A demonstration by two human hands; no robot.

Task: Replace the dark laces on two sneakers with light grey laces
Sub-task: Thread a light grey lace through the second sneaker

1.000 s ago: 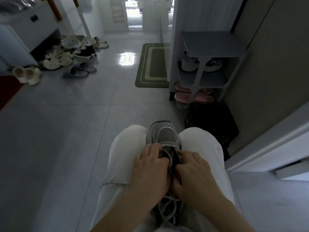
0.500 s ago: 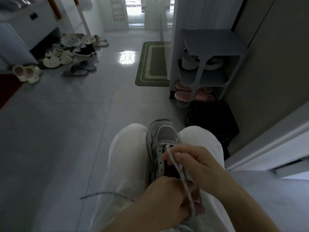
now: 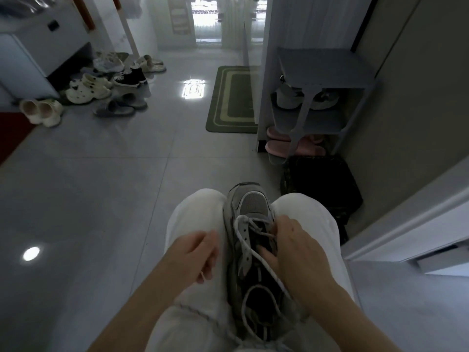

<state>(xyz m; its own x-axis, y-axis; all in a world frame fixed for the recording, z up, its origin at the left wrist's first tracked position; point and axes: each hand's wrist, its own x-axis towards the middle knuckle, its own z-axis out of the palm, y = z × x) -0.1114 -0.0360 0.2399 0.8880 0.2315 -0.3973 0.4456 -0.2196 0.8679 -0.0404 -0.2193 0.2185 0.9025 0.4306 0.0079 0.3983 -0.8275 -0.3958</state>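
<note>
- Floor (image 3: 101, 199) of big grey glossy tiles, with light glare near the green mat (image 3: 232, 100).
- Loose pile of shoes (image 3: 101, 85) far left by a white cabinet; grey shoe rack (image 3: 319, 72) on the right with pink slippers (image 3: 304, 148) on its lowest shelf and a dark bag (image 3: 322, 184) in front of it.
- Sneaker (image 3: 251, 204) is wedged between the knees in white trousers (image 3: 195, 217), toe pointing away.
- Light grey lace (image 3: 253, 252) crosses the front eyelets, and a slack loop of it lies over the tongue.
- Left hand (image 3: 193, 255) is over the left thigh, blurred; its fingers curl toward the thumb and pinch the lace tip.
- Right hand (image 3: 297, 250) grips the sneaker's right side, fingers curled over the eyelet edge and thumb pressed on the tongue.
- Changes from half a second ago: the right hand was up, pulling the lace above the toe, and is now down on the sneaker. The left hand was mid-shoe and is now off to the left. The lace crossings are now uncovered.
</note>
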